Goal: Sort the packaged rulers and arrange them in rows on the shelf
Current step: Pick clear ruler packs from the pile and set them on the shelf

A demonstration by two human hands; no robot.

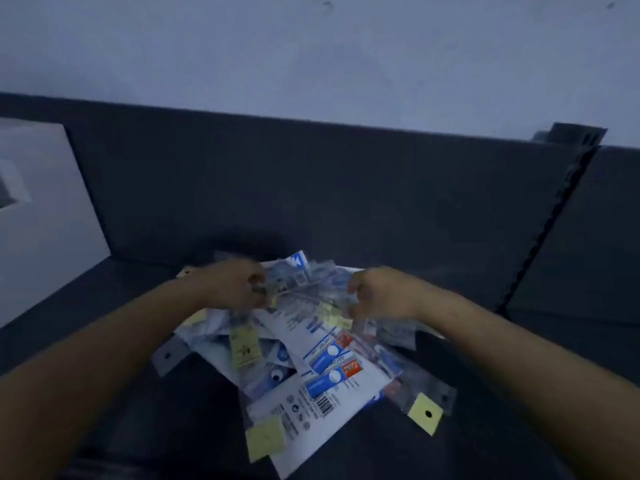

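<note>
Broadly, dark shelf spanned the view, white box at far left. Heap of packaged rulers lay near centre. Left hand pinched packets at heap's far edge; right hand curled over them, grip too blurred to tell

Pile of packaged rulers: white and blue, orange patches, pale yellow tags; beneath it a dark grey shelf, left of it a white box.

Clear-pkgd rulers, jumbled pile, dark shelf
</note>
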